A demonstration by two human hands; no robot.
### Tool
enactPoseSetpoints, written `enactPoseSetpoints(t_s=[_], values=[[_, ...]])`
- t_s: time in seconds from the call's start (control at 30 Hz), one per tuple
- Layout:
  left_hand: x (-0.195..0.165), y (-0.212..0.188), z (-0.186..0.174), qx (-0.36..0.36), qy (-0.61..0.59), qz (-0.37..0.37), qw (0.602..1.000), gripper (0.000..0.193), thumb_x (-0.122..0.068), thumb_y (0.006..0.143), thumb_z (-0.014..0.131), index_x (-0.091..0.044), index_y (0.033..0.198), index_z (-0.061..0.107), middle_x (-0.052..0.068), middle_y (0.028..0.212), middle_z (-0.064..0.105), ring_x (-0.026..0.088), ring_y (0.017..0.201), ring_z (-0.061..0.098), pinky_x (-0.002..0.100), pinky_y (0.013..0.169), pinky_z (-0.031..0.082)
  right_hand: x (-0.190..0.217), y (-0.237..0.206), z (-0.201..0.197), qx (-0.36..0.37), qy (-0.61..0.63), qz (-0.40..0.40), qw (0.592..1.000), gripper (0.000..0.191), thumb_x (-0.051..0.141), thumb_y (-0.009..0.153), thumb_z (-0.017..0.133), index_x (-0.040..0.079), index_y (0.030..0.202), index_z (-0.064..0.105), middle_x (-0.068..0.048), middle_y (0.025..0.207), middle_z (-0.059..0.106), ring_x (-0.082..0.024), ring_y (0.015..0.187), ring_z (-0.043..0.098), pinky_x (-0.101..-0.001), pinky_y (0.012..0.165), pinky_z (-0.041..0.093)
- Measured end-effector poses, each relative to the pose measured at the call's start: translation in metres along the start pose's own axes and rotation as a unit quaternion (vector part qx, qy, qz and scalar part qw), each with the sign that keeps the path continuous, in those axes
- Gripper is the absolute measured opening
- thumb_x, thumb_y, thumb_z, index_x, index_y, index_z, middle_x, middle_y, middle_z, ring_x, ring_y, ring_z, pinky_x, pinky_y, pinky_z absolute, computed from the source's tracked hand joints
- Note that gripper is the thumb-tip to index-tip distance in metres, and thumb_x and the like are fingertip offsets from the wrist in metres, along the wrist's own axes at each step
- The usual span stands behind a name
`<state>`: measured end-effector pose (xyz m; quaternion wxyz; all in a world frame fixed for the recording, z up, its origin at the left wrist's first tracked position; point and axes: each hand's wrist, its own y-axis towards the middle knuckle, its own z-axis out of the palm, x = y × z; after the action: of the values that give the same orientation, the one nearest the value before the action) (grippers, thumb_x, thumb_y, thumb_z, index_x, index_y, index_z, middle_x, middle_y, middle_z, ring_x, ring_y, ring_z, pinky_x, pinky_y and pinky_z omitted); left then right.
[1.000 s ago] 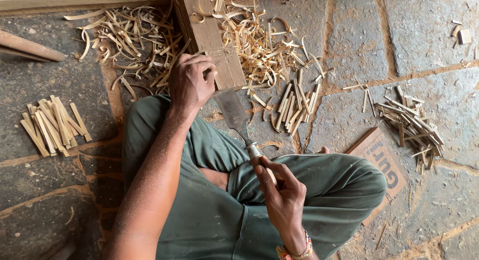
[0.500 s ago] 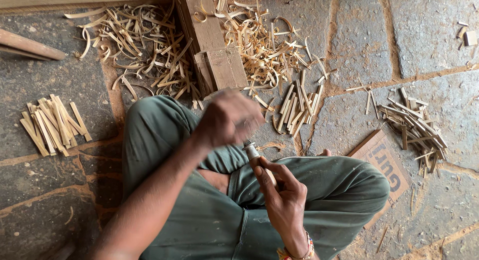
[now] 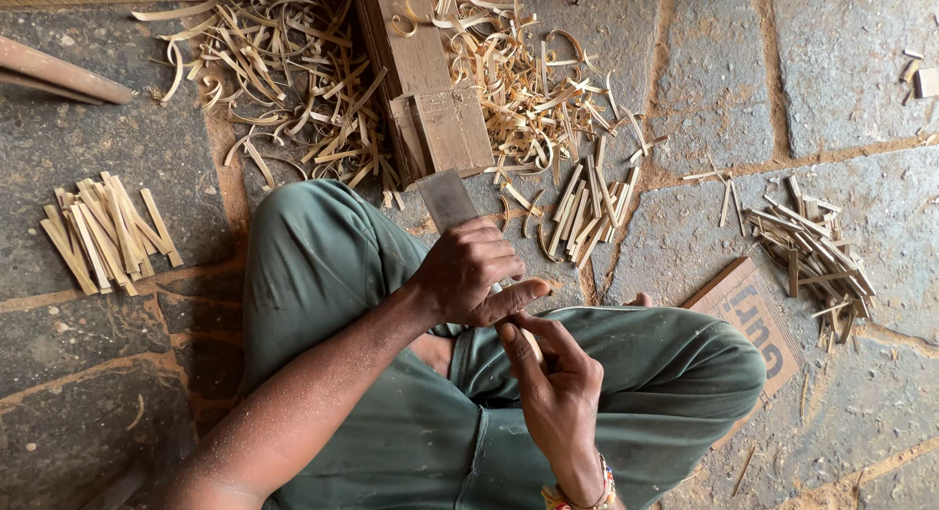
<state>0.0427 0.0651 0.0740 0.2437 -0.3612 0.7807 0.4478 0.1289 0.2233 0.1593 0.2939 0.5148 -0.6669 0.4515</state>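
Note:
I sit cross-legged on a stone floor in green trousers [image 3: 323, 266]. My right hand [image 3: 558, 383] grips the pale handle of a broad-bladed knife [image 3: 445, 199], whose grey blade points away from me toward a wooden block [image 3: 430, 99]. My left hand [image 3: 469, 275] is curled tight over the knife where blade meets handle, thumb stretched toward my right fingers. Anything else inside the left fist is hidden.
Curled wood shavings [image 3: 293, 89] lie on both sides of the block. Cut sticks lie in heaps at the left [image 3: 103, 231], in the middle [image 3: 587, 212] and at the right [image 3: 812, 246]. A printed flat board [image 3: 748, 319] sits by my right knee. A wooden pole [image 3: 59, 70] lies far left.
My left hand left the wooden block, swung back toward me and closed over the knife above my right hand. The right hand and knife stayed over my lap.

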Motion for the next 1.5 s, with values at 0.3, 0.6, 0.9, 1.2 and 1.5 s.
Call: enactPoseSetpoints(t_s=[0.3, 0.6, 0.9, 1.2, 1.5], values=[[0.014, 0.0, 0.002, 0.013, 0.061, -0.038, 0.997, 0.057, -0.058, 0.098, 0.058, -0.005, 0.092, 0.078, 0.015, 0.094, 0.078, 0.03, 0.1, 0.074, 0.054, 0.111, 0.045, 0.008, 0.003, -0.002, 0.014, -0.044, 0.018, 0.999, 0.021, 0.016, 0.094, 0.073, 0.002, 0.109, 0.077, 0.003, 0.053, 0.055, -0.001, 0.049, 0.04, -0.0241, 0.044, 0.026], [0.034, -0.004, 0.003, 0.094, 0.076, -0.086, 0.989, 0.037, -0.032, 0.088, 0.058, -0.005, 0.103, 0.079, 0.017, 0.128, 0.072, 0.033, 0.129, 0.063, 0.053, 0.121, 0.038, -0.001, 0.011, 0.016, 0.029, -0.063, 0.001, 0.998, 0.013, 0.013, 0.096, 0.069, 0.002, 0.101, 0.073, -0.002, 0.053, 0.06, -0.003, 0.046, 0.04, -0.0259, 0.041, 0.025], [0.083, -0.004, 0.016, 0.129, 0.136, -0.051, 0.981, 0.047, -0.031, 0.088, 0.052, -0.006, 0.123, 0.072, 0.018, 0.149, 0.058, 0.036, 0.146, 0.047, 0.052, 0.123, 0.032, -0.022, 0.038, 0.036, 0.01, -0.085, -0.072, 0.994, 0.014, 0.015, 0.1, 0.068, 0.001, 0.1, 0.069, -0.001, 0.054, 0.061, -0.001, 0.047, 0.045, -0.0253, 0.04, 0.028], [0.151, 0.027, 0.009, 0.169, 0.227, -0.027, 0.959, 0.056, -0.044, 0.098, 0.044, -0.014, 0.143, 0.059, 0.011, 0.164, 0.037, 0.031, 0.154, 0.03, 0.05, 0.126, 0.019, -0.018, 0.088, 0.065, -0.016, -0.076, -0.115, 0.99, 0.017, 0.022, 0.101, 0.069, 0.006, 0.1, 0.072, 0.003, 0.048, 0.05, -0.004, 0.04, 0.037, -0.0305, 0.039, 0.019], [0.107, 0.013, -0.007, -0.09, 0.233, -0.045, 0.967, 0.044, -0.04, 0.11, 0.046, -0.006, 0.133, 0.062, 0.019, 0.15, 0.055, 0.034, 0.143, 0.05, 0.049, 0.123, 0.035, -0.027, 0.083, 0.067, -0.024, 0.08, -0.103, 0.991, 0.017, 0.023, 0.097, 0.07, 0.008, 0.104, 0.073, -0.007, 0.082, 0.08, -0.003, 0.047, 0.051, -0.025, 0.036, 0.031]])
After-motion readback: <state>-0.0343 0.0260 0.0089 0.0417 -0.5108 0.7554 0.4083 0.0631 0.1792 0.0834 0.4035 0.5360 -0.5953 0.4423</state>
